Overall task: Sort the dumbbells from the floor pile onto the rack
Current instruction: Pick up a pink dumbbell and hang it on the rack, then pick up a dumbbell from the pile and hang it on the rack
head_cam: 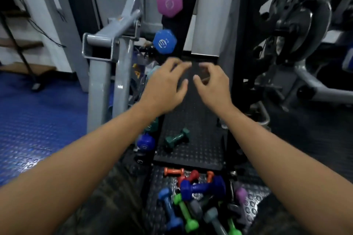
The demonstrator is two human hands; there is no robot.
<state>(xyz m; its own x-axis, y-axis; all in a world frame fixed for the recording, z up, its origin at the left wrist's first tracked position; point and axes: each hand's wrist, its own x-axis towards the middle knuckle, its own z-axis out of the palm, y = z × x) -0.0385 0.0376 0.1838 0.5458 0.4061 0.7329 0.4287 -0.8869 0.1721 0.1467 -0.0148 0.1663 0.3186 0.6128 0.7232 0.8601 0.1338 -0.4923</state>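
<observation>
The floor pile [200, 196] lies at the bottom centre, with several small dumbbells in blue, green, red, orange, grey and lilac. A dark green dumbbell [176, 139] lies alone on the black mat [200, 120]. On the black upright rack [188, 30] hang a pink dumbbell [169, 1] and, below it, a blue dumbbell [164, 41]. My left hand [164, 84] and my right hand [213, 82] reach forward side by side just under the blue one. Their fingers are loosely curled and no dumbbell shows in them. A teal dumbbell [151, 71] peeks out behind my left hand.
A grey machine frame [107, 47] stands close on the left of the rack. Dark weight plates [298, 25] on a machine fill the right. Another blue dumbbell [146, 144] and a black one [140, 160] sit low beside the mat. Blue studded flooring [38, 120] spreads to the left.
</observation>
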